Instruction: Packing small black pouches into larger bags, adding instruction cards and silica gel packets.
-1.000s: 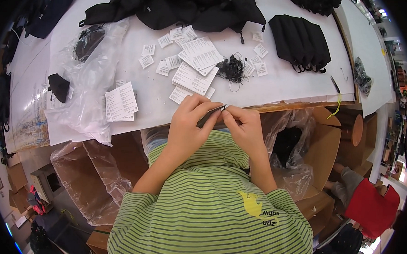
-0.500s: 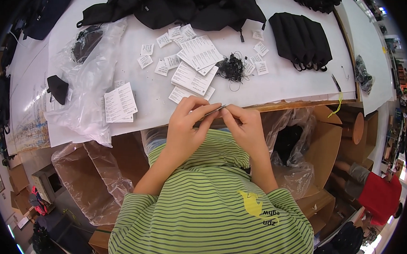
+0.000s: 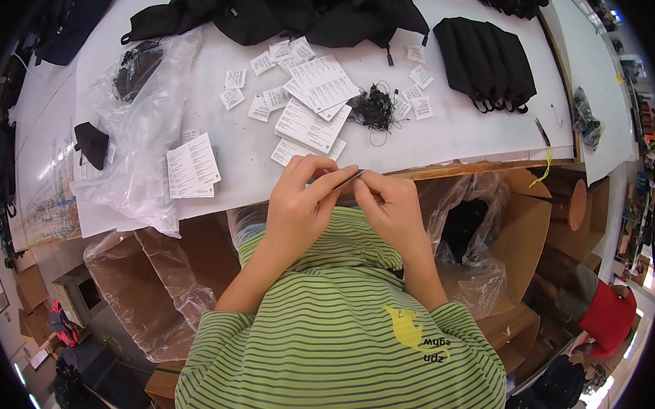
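Observation:
Just off the table's near edge, my left hand and my right hand meet at the fingertips. Both are closed on a thin, dark flat piece, seen almost edge-on. Its kind cannot be made out, and fingers cover much of it. Beyond my hands lie stacks of white printed cards, with several small white labels around them. A tangle of thin black strings rests right of the cards. Another pile of printed cards sits near the table edge on the left.
Black fabric bags lie along the far side; folded black pouches are at right. A clear plastic bag covers the left. Below the table stand cardboard boxes. A thread snipper lies near the right edge. A person in red is at right.
My fingers have shifted slightly on the dark flat piece, and my right thumb has moved down away from it. At far right the person in red has moved a little lower in the picture.

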{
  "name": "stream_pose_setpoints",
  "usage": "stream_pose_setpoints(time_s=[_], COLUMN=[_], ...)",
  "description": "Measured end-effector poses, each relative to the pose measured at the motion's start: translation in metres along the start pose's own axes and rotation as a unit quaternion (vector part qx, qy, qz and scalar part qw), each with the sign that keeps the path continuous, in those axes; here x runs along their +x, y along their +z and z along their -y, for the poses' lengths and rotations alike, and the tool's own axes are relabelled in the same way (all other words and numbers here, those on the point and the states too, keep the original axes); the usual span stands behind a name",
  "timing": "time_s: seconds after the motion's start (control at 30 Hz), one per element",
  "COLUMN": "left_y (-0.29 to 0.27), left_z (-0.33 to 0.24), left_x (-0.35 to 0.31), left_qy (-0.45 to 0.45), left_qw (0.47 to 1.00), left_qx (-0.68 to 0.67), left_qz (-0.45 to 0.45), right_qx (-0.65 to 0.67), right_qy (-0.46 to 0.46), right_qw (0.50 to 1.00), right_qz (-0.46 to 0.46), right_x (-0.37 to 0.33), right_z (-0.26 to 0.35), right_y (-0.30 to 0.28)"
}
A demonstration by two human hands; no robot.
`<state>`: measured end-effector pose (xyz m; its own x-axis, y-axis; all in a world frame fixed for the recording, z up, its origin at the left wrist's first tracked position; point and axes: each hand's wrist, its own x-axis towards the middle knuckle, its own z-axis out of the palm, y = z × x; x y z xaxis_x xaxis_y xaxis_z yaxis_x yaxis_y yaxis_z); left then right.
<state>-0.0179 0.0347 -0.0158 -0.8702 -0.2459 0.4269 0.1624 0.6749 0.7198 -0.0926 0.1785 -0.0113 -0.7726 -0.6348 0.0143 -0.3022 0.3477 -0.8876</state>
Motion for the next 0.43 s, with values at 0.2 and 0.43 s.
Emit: stream_pose_setpoints(time_s=[0.2,0.43], left_y=[0.0000,0.0033], left_z=[0.0012,0.0037], left_x=[0.0013,-0.0004], left_qy=[-0.005,-0.027], left_qw=[1.000,0.999], left_qx=[-0.012,-0.042], left_qz=[0.006,-0.010], right_qx=[0.005,-0.002], right_qy=[0.007,0.005], right_qw=[1.000,1.000], right_qz=[-0.009,-0.016], right_x=[0.0000,-0.0009], right_z=[-0.0015,-0.0042], right_y=[0.0001,-0.0024])
